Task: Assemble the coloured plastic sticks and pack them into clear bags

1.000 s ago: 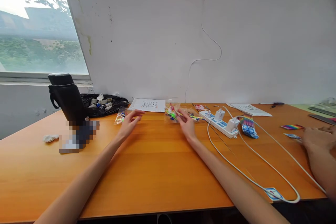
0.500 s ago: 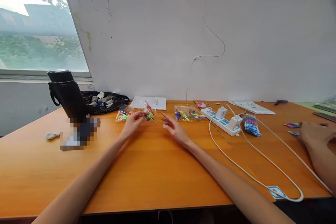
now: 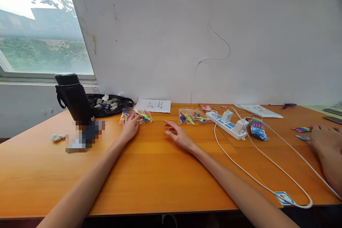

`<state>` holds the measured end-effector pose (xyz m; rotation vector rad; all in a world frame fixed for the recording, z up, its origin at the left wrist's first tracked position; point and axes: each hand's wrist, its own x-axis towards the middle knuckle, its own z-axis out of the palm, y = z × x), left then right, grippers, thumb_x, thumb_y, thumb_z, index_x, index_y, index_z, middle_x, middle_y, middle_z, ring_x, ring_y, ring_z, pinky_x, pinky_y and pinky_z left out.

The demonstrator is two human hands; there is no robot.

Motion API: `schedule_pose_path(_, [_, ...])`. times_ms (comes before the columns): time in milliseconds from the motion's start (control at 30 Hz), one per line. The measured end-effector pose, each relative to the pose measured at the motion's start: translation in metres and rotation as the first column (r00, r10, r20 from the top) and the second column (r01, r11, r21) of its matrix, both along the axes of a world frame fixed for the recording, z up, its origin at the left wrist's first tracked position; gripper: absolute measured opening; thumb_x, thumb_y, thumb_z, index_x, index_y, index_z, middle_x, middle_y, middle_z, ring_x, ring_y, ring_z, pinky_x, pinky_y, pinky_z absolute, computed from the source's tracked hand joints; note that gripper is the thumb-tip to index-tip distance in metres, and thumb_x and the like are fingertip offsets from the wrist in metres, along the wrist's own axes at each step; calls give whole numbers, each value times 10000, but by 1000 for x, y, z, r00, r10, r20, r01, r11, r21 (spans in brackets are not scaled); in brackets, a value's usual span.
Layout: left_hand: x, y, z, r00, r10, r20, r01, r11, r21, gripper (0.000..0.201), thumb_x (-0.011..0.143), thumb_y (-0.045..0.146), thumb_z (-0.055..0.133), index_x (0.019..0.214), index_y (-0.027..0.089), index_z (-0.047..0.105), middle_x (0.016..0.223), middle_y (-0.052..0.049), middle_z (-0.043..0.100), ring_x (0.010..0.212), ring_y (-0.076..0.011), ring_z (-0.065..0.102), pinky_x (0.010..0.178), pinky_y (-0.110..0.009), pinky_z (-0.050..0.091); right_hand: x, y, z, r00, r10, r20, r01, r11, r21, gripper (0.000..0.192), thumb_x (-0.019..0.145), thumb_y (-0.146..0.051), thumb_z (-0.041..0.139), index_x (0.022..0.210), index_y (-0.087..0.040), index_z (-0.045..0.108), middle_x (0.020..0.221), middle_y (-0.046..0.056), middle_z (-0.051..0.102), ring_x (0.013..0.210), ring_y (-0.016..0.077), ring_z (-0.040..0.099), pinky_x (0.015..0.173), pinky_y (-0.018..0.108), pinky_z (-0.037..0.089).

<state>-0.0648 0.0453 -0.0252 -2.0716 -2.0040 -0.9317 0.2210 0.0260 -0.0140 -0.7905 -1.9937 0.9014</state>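
Observation:
My left hand [image 3: 130,127] rests with its fingers stretched over a clear plastic bag [image 3: 145,117] of small bright plastic pieces, green, yellow, red and blue. The bag lies on the table, and the hand covers its near left part. Apart from any object, my right hand [image 3: 179,136] hovers just over or on the tabletop with its fingers spread. Beyond its fingertips lies a second clear bag [image 3: 188,117] of similar colourful pieces.
On the wooden table [image 3: 149,185] stand a black bottle [image 3: 73,99] and a white power strip [image 3: 229,128] with cables. A black bag of rubbish [image 3: 123,105], a white paper [image 3: 157,105] and a packet [image 3: 258,128] lie around. At right is another person's hand [image 3: 324,140].
My left hand has moved left and laid the bag of colourful pieces down on the table, its fingers loosening. My right hand stays nearly in place. The view has shifted slightly.

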Motion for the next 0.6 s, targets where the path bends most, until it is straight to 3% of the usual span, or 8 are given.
schedule_pose_path(100, [0,0,-2,999,37,-23,-38,999,-20,451,936,223,418,1300,366,643,1556,-64,421,1414,-386,353,1119,-620,275,3,6,0,995,-96,28,92,990,109,446,918,-263,539,1362,-264,583,1399,75,575,1271,209,552,1101,417,422])
schedule_pose_path(167, [1,0,-2,998,50,-23,-51,998,-32,434,954,289,423,1335,364,618,1578,-68,388,1435,-380,327,1143,-610,249,10,13,2,972,-235,18,224,946,232,350,913,-224,509,1226,-238,663,1298,73,631,1234,213,567,1098,412,414])
schedule_pose_path(300, [0,1,-4,997,63,-33,-64,997,-41,447,960,324,424,1375,364,587,1599,-63,357,1453,-363,306,1172,-597,210,39,33,7,827,-561,-31,525,753,397,288,894,-168,461,1046,-199,704,1174,95,651,1173,236,557,1072,394,408])
schedule_pose_path(367, [-1,2,-6,997,67,-38,-68,997,-42,455,962,320,420,1387,374,574,1597,-52,361,1457,-360,301,1176,-597,204,56,41,6,685,-727,37,649,633,422,298,886,-181,486,1099,-177,694,1222,129,624,1199,278,513,1059,422,397])
schedule_pose_path(433, [-4,4,-8,997,64,-48,-66,997,-36,462,972,316,401,1402,382,557,1591,-47,370,1458,-356,301,1175,-599,203,69,46,2,539,-827,159,694,544,472,347,897,-218,511,1203,-164,665,1296,158,591,1249,328,452,1060,474,367])
schedule_pose_path(500, [-6,5,-10,997,57,-59,-59,998,-24,468,984,316,374,1420,368,536,1581,-58,383,1453,-348,307,1174,-594,208,76,49,-2,462,-844,271,665,532,524,381,925,-257,507,1274,-175,637,1324,154,596,1289,354,404,1068,509,329])
schedule_pose_path(600, [-10,6,-12,997,53,-57,-52,999,8,466,997,317,333,1422,315,524,1553,-75,425,1434,-331,332,1177,-574,222,78,49,-3,469,-809,353,602,586,543,376,949,-282,499,1291,-215,638,1275,110,656,1277,335,418,1066,496,317])
